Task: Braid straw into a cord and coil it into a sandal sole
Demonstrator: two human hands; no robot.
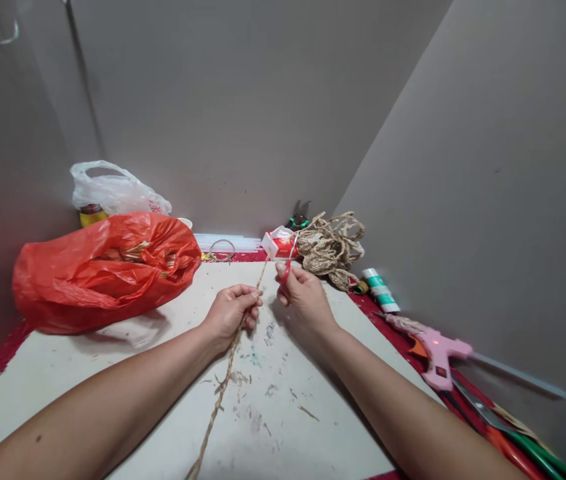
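A braided straw cord [220,400] runs from the front edge of the board up through my left hand [235,313]. The fingers of that hand are closed around it, and its thin end [263,272] sticks out upward past the fingertips. To the right, apart from the cord, my right hand [305,293] is closed on a small pair of scissors. The red handle of the scissors [287,270] loops around my fingers, and the narrow blades [294,243] point up and away. Below both hands lies the pale, stained board [283,413], scattered with straw bits.
On the left sits a red plastic bag [97,280] with straw inside, a white bag [117,190] behind it. At the back are a tissue pack [280,245], pliers [299,217] and coiled braid [333,247]. A pink glue gun [440,353] and large shears [483,403] line the right.
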